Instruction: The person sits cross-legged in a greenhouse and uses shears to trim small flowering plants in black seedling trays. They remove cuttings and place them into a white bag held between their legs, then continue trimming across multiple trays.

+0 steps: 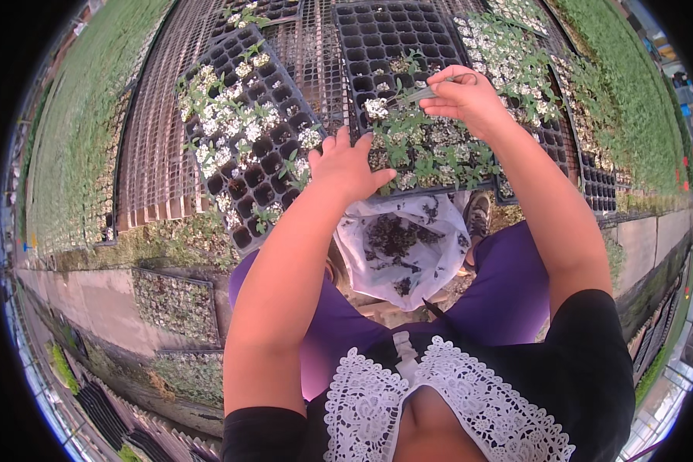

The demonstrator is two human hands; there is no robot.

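My right hand [462, 101] is closed around long metal tweezers [413, 97], whose tips point left at a white-topped seedling plug [376, 108]. Whether the tips grip that plug cannot be told. Below the tweezers, seedlings fill the near rows of a black plug tray [362, 55]; most of its far cells hold no plugs. My left hand [346, 164] rests with spread fingers at this tray's near left corner, holding nothing that shows. Just left of it lies a second, tilted black plug tray [265, 147] with scattered seedlings and white-topped plugs among dark bare cells.
An open white sack [410, 254] with dark soil inside stands between my knees, under the tray's near edge. More seedlings stand in a tray [505, 63] at the right. Metal mesh benching [164, 115] lies under the trays. Dense green seedlings [86, 115] grow at the far left.
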